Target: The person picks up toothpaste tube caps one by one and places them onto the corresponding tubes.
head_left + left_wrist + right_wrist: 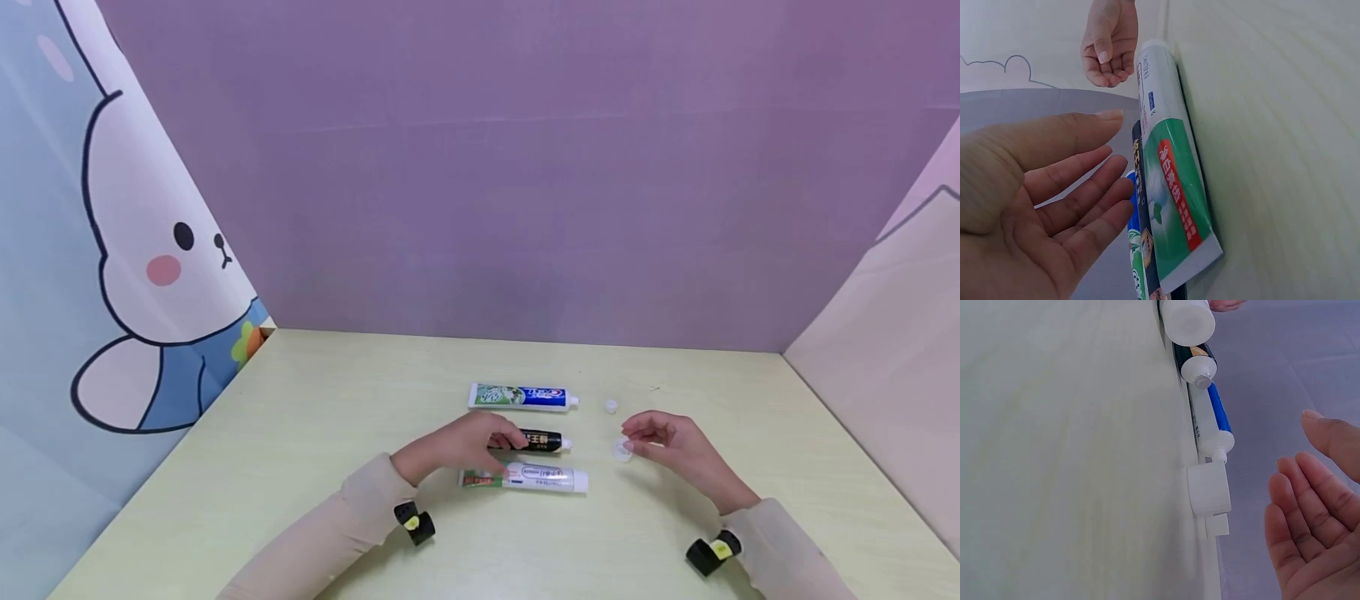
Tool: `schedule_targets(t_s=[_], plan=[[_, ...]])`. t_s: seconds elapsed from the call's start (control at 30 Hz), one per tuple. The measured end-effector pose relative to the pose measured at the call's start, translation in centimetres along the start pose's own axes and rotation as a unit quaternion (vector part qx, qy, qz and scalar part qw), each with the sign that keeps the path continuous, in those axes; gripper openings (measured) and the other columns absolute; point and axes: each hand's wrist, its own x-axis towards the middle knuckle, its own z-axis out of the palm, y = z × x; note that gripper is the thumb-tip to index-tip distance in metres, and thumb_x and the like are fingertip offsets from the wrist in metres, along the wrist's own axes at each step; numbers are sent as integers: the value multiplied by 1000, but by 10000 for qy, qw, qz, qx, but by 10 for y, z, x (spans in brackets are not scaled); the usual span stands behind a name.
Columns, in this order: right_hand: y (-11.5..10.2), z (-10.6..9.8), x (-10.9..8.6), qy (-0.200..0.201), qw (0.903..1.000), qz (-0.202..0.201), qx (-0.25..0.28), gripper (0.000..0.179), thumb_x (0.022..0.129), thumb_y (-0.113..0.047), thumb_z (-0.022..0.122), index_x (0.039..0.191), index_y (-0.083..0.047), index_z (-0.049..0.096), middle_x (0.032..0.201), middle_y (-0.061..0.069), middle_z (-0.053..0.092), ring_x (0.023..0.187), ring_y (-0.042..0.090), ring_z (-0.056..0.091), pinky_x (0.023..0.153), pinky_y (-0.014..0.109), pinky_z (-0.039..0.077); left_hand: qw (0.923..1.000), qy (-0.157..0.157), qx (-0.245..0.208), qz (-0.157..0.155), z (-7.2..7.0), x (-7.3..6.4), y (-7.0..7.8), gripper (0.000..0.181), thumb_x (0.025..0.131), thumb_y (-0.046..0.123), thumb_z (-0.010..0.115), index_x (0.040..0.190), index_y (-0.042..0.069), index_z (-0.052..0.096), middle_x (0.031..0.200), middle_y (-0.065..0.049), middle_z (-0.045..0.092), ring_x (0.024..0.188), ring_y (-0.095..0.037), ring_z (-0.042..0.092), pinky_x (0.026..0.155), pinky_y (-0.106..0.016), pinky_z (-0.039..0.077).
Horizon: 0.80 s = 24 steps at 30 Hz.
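Observation:
Three toothpaste tubes lie side by side: a blue and green tube (521,397) at the back, a black tube (543,441) in the middle, and a white and green tube (543,477) in front. The back two show bare nozzles; the front one wears a white cap (1190,322). My left hand (468,442) hovers by the black and front tubes, fingers loosely bent, holding nothing in the left wrist view. Near a larger white cap (622,451) on the table is my right hand (671,446), its fingers relaxed and apart from the cap (1209,489) in the right wrist view.
A smaller white cap (611,407) lies right of the back tube's nozzle. The pale table (360,375) meets a purple backdrop (525,183) behind, with a rabbit-patterned panel (165,200) at left and a pale panel (900,333) at right.

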Motion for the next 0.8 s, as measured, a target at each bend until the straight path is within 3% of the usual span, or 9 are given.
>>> schedule_targets(t_s=[0.33, 0.8], plan=[[5, -4, -1, -86, 9997, 191, -107, 32, 85, -16, 70, 109, 3, 62, 109, 19, 64, 95, 10, 60, 80, 18, 48, 9998, 164, 120, 31, -2, -1, 1, 40, 75, 5, 78, 113, 8, 66, 111, 1, 66, 100, -9, 59, 89, -21, 45], [10, -14, 1, -886, 9941, 539, 304, 41, 87, -14, 68, 119, 8, 54, 114, 22, 59, 97, 14, 58, 80, 21, 49, 9988, 273, 144, 379, -8, -2, 2, 37, 78, 2, 74, 114, 5, 64, 109, -4, 66, 102, -21, 60, 89, -27, 47]])
